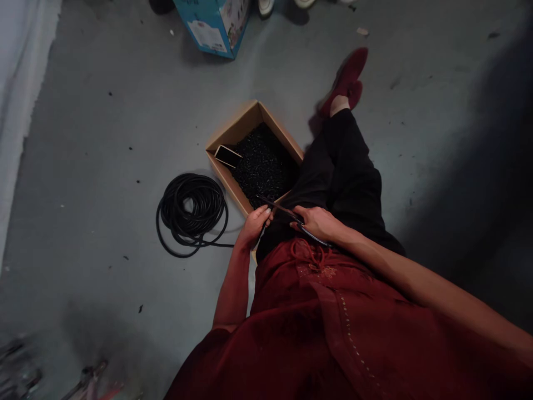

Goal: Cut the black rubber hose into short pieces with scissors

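Note:
My left hand (257, 224) is closed on the black tubing near the front corner of a cardboard box (231, 180). My right hand (317, 222) grips a pair of scissors (284, 209), whose blades point left past my left fingertips, over the box's near edge. Many small black pieces (266, 166) fill the bottom of the box, and a small dark rectangular item with a light rim (228, 156) lies at its left side. A loose coil of black tubing (191, 211) rests on the floor left of the box, one strand running toward my left hand.
My legs in black trousers (353, 178) stretch out right of the box, ending in red shoes (347, 78). A blue carton (212, 33) stands at the top, beside another person's shoes (265, 6). Blurred items lie at the bottom left.

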The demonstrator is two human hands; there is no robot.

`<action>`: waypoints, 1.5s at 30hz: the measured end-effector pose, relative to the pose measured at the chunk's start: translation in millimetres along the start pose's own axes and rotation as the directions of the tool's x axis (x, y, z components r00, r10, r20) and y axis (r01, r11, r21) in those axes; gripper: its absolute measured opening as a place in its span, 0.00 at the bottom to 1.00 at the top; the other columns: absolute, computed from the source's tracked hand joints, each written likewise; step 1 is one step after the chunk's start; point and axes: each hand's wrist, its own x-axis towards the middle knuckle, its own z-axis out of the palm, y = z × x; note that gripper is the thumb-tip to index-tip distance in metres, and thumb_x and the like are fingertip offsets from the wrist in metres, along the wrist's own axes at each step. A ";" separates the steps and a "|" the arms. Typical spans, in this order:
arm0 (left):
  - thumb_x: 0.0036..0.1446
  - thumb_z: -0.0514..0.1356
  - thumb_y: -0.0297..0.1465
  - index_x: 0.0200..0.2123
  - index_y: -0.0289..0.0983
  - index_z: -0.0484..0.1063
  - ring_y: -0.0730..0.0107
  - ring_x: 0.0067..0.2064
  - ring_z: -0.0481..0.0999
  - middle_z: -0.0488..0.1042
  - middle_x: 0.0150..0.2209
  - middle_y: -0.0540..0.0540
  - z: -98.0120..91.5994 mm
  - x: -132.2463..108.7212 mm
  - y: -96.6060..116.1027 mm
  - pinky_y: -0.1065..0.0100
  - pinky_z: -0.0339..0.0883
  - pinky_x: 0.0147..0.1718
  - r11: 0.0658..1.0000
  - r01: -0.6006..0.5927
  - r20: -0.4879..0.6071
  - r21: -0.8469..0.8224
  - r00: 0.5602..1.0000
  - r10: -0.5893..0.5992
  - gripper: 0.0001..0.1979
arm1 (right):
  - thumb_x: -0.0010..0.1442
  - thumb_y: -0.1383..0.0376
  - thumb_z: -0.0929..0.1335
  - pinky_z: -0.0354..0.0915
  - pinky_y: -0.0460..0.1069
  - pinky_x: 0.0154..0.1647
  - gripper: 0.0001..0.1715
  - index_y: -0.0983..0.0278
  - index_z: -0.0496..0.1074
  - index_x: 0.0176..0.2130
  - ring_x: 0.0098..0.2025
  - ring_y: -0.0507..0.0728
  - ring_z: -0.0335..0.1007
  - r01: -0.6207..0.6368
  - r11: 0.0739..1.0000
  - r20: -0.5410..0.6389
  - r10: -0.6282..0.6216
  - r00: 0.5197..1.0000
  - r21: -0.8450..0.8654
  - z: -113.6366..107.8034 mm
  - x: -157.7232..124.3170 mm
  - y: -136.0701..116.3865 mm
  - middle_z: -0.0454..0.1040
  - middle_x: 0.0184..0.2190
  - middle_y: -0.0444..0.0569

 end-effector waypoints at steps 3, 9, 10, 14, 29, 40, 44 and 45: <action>0.57 0.54 0.42 0.29 0.34 0.66 0.79 0.25 0.59 0.62 0.23 0.52 -1.5 0.7 -0.6 0.74 0.51 0.26 0.998 -0.019 -0.025 0.058 0.999 0.021 0.16 | 0.60 0.51 0.60 0.57 0.48 0.30 0.21 0.60 0.68 0.46 0.37 0.63 0.73 -0.017 1.000 -0.002 0.017 1.000 0.005 3.0 2.4 2.4 0.77 0.36 0.54; 0.56 0.55 0.40 0.34 0.33 0.70 0.79 0.27 0.62 0.66 0.28 0.51 -2.3 8.6 0.2 0.74 0.55 0.28 0.998 -0.036 -0.071 0.043 0.997 0.039 0.14 | 0.59 0.48 0.61 0.56 0.47 0.27 0.23 0.60 0.69 0.44 0.34 0.61 0.72 -0.061 0.997 -0.021 0.062 0.998 0.056 6.5 6.5 8.5 0.76 0.33 0.52; 0.55 0.56 0.39 0.37 0.33 0.70 0.79 0.27 0.62 0.67 0.29 0.51 -2.1 8.9 0.5 0.74 0.55 0.28 0.999 -0.033 -0.077 0.016 0.996 0.034 0.15 | 0.59 0.48 0.61 0.55 0.47 0.27 0.22 0.59 0.70 0.44 0.33 0.60 0.72 -0.057 0.995 -0.034 0.059 0.998 0.081 6.4 6.7 9.8 0.76 0.32 0.51; 0.52 0.61 0.35 0.53 0.34 0.68 0.79 0.29 0.64 0.70 0.32 0.50 -1.6 4.5 1.9 0.74 0.58 0.32 0.998 -0.013 -0.077 -0.061 0.997 0.009 0.25 | 0.60 0.50 0.61 0.56 0.46 0.28 0.20 0.60 0.70 0.43 0.30 0.57 0.70 -0.019 0.975 -0.126 0.048 0.991 0.223 3.6 6.4 14.7 0.75 0.29 0.48; 0.53 0.60 0.31 0.57 0.40 0.65 0.64 0.60 0.63 0.64 0.59 0.44 31.4 -6.7 9.9 0.62 0.53 0.60 0.983 -0.176 0.008 0.056 0.984 0.176 0.27 | 0.48 0.57 0.69 0.61 0.46 0.30 0.23 0.62 0.64 0.43 0.29 0.51 0.64 0.235 0.601 -0.330 0.050 0.943 0.764 -8.7 16.3 -1.1 0.69 0.29 0.41; 0.52 0.62 0.31 0.55 0.39 0.65 0.59 0.57 0.66 0.66 0.58 0.42 35.5 -7.5 -1.9 0.57 0.56 0.59 0.929 -0.215 -0.050 0.302 0.969 0.241 0.26 | 0.46 0.60 0.68 0.60 0.46 0.24 0.21 0.60 0.61 0.40 0.24 0.50 0.61 0.247 0.491 -0.360 0.151 0.921 0.836 -14.3 19.9 -11.0 0.65 0.26 0.39; 0.55 0.60 0.33 0.53 0.39 0.65 0.61 0.50 0.71 0.71 0.53 0.41 42.1 -13.5 -3.5 0.58 0.61 0.54 0.867 -0.191 -0.201 0.460 0.929 0.311 0.22 | 0.45 0.59 0.67 0.61 0.47 0.25 0.22 0.61 0.60 0.40 0.24 0.51 0.63 0.239 0.448 -0.368 0.226 0.902 0.861 -23.2 19.3 -9.3 0.65 0.25 0.39; 0.55 0.60 0.33 0.53 0.39 0.65 0.61 0.50 0.71 0.71 0.52 0.41 44.3 -14.5 -3.0 0.59 0.61 0.53 0.854 -0.197 -0.221 0.481 0.916 0.335 0.21 | 0.45 0.59 0.67 0.61 0.47 0.25 0.22 0.61 0.60 0.40 0.24 0.51 0.63 0.237 0.449 -0.369 0.232 0.900 0.862 -24.4 19.2 -9.2 0.64 0.25 0.39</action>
